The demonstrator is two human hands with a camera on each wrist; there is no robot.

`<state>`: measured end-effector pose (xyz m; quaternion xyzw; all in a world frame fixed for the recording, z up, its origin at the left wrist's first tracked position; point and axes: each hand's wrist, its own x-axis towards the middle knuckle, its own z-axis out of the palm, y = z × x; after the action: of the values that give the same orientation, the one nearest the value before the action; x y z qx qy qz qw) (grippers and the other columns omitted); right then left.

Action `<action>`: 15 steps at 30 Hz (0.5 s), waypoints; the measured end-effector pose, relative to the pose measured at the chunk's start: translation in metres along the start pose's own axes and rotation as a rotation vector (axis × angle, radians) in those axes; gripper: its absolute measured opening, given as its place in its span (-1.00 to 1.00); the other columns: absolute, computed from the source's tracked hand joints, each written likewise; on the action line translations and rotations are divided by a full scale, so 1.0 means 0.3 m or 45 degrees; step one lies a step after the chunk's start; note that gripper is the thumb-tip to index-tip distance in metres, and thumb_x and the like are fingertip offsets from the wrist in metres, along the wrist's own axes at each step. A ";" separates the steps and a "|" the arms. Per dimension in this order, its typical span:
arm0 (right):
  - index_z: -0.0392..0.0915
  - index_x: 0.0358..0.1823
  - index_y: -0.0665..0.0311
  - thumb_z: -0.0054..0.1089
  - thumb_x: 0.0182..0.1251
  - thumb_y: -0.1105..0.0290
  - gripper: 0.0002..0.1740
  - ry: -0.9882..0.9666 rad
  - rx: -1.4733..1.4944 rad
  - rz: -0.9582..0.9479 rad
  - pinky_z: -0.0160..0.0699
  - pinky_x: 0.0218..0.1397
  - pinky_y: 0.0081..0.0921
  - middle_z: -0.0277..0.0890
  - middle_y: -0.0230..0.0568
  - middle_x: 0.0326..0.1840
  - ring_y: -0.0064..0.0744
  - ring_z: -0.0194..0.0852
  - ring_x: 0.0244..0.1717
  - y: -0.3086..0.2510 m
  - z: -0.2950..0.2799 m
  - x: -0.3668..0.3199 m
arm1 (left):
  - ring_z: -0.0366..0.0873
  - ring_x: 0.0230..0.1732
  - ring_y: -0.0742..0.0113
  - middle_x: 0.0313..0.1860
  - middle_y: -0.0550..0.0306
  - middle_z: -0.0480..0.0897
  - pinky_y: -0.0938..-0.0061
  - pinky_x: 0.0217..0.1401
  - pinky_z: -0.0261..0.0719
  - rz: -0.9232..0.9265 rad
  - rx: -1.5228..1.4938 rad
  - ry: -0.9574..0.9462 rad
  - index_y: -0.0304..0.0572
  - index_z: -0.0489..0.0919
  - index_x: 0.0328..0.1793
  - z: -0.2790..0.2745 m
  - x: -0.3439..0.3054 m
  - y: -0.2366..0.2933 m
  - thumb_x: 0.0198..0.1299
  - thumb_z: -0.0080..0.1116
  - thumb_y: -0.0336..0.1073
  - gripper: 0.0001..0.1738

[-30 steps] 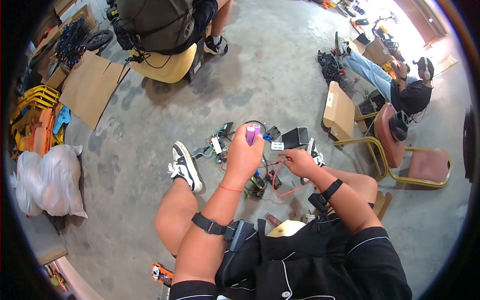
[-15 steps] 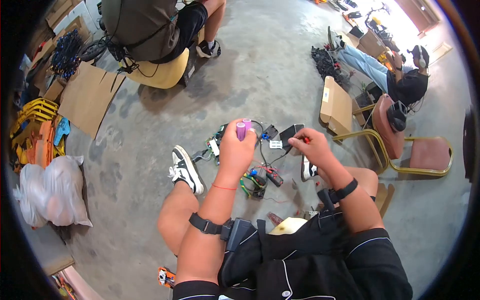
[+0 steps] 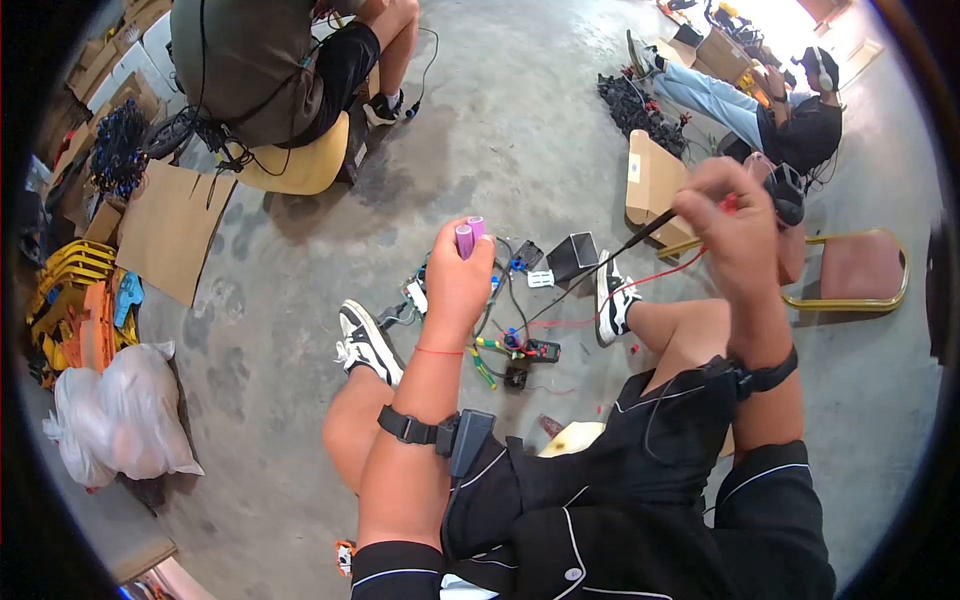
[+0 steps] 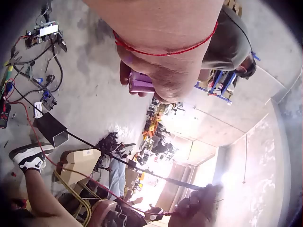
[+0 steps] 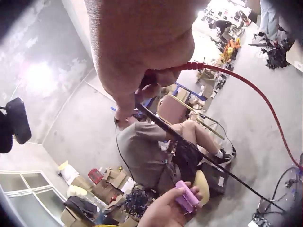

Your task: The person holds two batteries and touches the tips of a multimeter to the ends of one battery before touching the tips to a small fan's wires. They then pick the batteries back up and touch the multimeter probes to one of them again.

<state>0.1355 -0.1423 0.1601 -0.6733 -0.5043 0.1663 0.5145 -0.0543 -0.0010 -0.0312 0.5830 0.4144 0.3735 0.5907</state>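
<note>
My left hand (image 3: 458, 285) grips two purple cylindrical battery cells (image 3: 465, 242) side by side, their ends showing above the fingers. In the right wrist view the cells (image 5: 187, 196) lie between thumb and fingers. Raised at the right, my right hand (image 3: 742, 225) holds a black test lead (image 3: 640, 238) and a red test lead (image 3: 652, 278). Both leads run down to the cluster on the floor, where a small black meter-like device (image 3: 543, 350) lies. From the right wrist, the black lead (image 5: 189, 147) leaves the fingertips and the red lead (image 5: 246, 85) curves away.
Between my shoes are a circuit board (image 3: 415, 294), a black open-ended box (image 3: 574, 258) and a white slotted piece (image 3: 540, 279). A chair (image 3: 858, 265) and a cardboard box (image 3: 652, 180) stand right. One person (image 3: 250, 75) sits ahead left, another (image 3: 800, 125) far right. White bags (image 3: 125, 410) lie left.
My right hand has lifted and moved right, away from the floor cluster, drawing both leads taut upward. The left hand still holds the cells and sits slightly further left in view.
</note>
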 end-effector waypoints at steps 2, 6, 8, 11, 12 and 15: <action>0.56 -0.34 0.31 0.43 0.18 0.38 -0.80 0.120 0.073 -0.118 0.32 -0.31 -0.72 0.49 -0.48 -0.39 -0.72 0.34 -0.37 -0.042 -0.038 0.009 | 0.56 -0.25 0.48 -0.19 0.09 0.66 0.57 -0.20 0.51 0.006 0.005 -0.006 -0.36 0.46 0.12 0.011 0.004 0.000 0.27 0.06 -0.38 -0.68; 0.54 -0.33 0.27 0.39 0.24 0.32 -0.79 0.214 0.037 -0.121 0.16 -0.43 -0.78 0.38 -0.58 -0.45 -0.79 0.20 -0.46 -0.102 -0.102 0.005 | 0.55 -0.25 0.48 -0.18 0.09 0.65 0.57 -0.19 0.51 -0.029 0.030 -0.025 -0.35 0.46 0.12 0.019 0.005 -0.016 0.27 0.06 -0.39 -0.68; 0.54 -0.29 0.23 0.37 0.27 0.30 -0.80 0.266 0.165 -0.124 0.03 -0.51 -0.79 0.31 -0.63 -0.51 -0.83 0.10 -0.53 -0.119 -0.119 0.002 | 0.56 -0.25 0.48 -0.18 0.09 0.65 0.56 -0.18 0.52 -0.024 0.055 -0.034 -0.35 0.46 0.12 0.022 0.009 -0.025 0.27 0.06 -0.39 -0.68; 0.56 -0.23 0.23 0.29 0.34 0.27 -0.81 0.270 0.375 -0.109 -0.12 -0.56 -0.78 0.24 -0.63 -0.56 -0.83 0.03 -0.57 -0.149 -0.199 0.022 | 0.56 -0.24 0.47 -0.18 0.09 0.65 0.55 -0.18 0.53 -0.023 0.067 -0.039 -0.34 0.46 0.12 0.022 0.011 -0.013 0.27 0.06 -0.39 -0.68; 0.56 -0.23 0.23 0.29 0.34 0.27 -0.81 0.280 0.370 -0.112 -0.12 -0.56 -0.78 0.24 -0.63 -0.56 -0.83 0.03 -0.57 -0.169 -0.225 0.031 | 0.56 -0.23 0.46 -0.17 0.09 0.66 0.54 -0.17 0.53 -0.027 0.052 -0.045 -0.33 0.46 0.13 0.028 0.012 -0.006 0.27 0.06 -0.39 -0.68; 0.58 -0.16 0.23 0.23 0.38 0.23 -0.78 0.404 0.295 -0.295 -0.16 -0.57 -0.78 0.21 -0.61 -0.59 -0.82 0.00 -0.60 -0.237 -0.301 0.049 | 0.53 -0.25 0.38 -0.23 0.06 0.63 0.46 -0.11 0.51 -0.029 -0.020 0.012 -0.33 0.53 0.06 0.042 0.010 -0.003 0.20 0.17 -0.30 -0.65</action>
<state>0.1729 -0.1798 0.2632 -0.5651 -0.4684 0.0549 0.6769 -0.0417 -0.0031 -0.0327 0.5719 0.4209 0.3725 0.5975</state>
